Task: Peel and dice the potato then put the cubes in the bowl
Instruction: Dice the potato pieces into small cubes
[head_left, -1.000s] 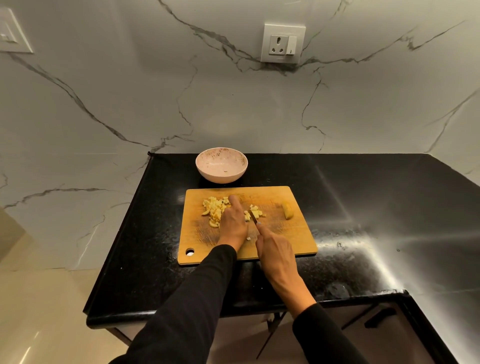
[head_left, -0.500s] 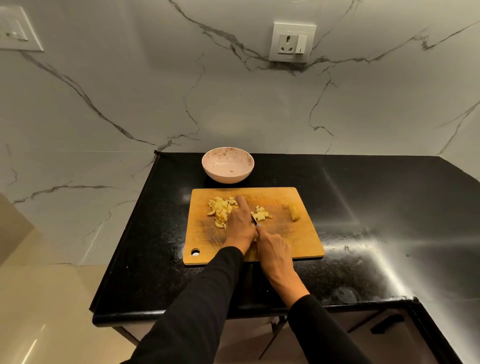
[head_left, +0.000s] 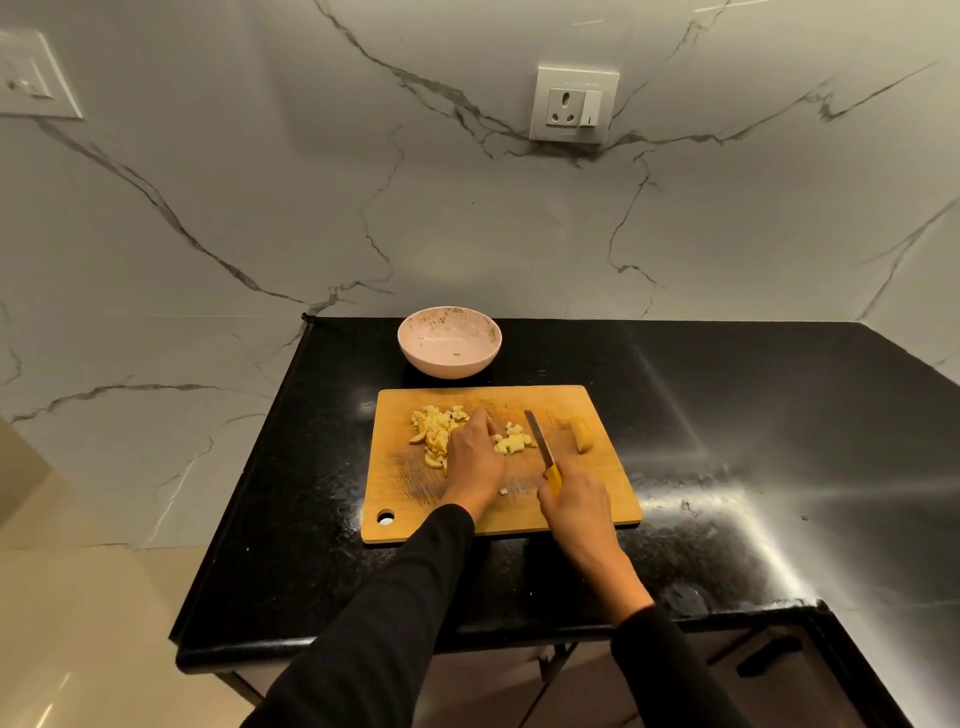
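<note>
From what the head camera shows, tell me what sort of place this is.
Most likely a home kitchen: a black stone counter against a marble-look wall, a wall socket above it, and a wooden cutting board with diced potato beside a bowl.

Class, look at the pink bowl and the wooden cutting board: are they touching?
Apart. The head view shows a strip of black counter between the bowl and the board's far edge.

We see a wooden cutting board, matt and scored with knife marks, on a glossy black speckled stone countertop. The bowl looks glazed, pink and mottled. The knife has a metal blade and yellow plastic-looking handle. The wall is smooth veined marble.
</note>
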